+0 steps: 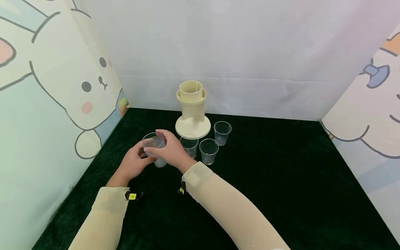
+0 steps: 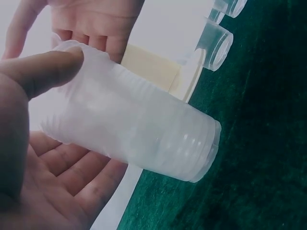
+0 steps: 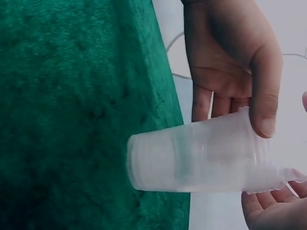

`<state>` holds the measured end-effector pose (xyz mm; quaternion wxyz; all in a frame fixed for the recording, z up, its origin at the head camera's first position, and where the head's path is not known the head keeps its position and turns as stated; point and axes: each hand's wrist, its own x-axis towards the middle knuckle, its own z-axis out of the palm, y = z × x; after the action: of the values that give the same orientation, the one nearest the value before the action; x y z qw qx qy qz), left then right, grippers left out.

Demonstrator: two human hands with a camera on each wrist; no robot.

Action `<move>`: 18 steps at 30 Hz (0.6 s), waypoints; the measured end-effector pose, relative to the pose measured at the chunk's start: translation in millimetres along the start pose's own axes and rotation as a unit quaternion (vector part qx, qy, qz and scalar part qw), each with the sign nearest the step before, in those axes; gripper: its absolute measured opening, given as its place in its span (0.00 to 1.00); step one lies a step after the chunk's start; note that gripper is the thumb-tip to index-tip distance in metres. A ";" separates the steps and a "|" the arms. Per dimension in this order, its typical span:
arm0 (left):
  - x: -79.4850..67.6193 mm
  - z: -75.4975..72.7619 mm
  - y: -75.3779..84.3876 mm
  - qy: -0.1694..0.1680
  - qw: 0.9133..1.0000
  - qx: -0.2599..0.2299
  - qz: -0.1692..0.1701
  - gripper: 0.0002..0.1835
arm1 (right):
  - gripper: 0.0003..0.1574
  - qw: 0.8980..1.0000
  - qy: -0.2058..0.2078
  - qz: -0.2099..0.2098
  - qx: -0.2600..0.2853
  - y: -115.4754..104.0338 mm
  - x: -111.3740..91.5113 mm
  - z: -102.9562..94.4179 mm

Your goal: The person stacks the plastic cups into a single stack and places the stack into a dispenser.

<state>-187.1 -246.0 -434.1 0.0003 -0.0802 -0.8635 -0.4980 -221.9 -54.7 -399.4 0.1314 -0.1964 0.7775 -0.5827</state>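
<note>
In the head view, a stack of nested clear plastic cups [image 1: 160,162] is held at the left of the dark green cloth. My left hand [image 1: 132,164] grips the stack near its rims, the thumb [image 2: 53,69] on one side and fingers on the other. Around the top from the right comes my right hand [image 1: 172,148], its fingers [image 3: 266,199] at the rims while its thumb stands apart from the plastic in the wrist views. The stack's base points down toward the cloth.
Three separate clear cups stand right of my hands: one beside my right wrist [image 1: 189,151], a front one [image 1: 209,152] and a rear one [image 1: 222,133]. Behind them is a cream stand [image 1: 192,113] with a round base and a tube on top. Printed cloth walls surround the table.
</note>
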 end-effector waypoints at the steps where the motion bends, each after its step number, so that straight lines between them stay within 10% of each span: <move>1: 0.0 0.3 0.0 0.000 1.000 0.000 0.002 0.36 | 0.47 1.000 0.001 0.002 -0.003 1.3 -0.4 0.5; 18: -2.4 -0.2 1.1 0.002 1.000 -0.009 0.022 0.38 | 0.48 1.000 -0.002 0.020 0.000 18.0 -6.5 10.2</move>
<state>-184.6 -246.0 -433.3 0.0126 -0.0983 -0.8569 -0.5058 -214.4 -56.0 -419.8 0.1444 -0.1823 0.7810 -0.5796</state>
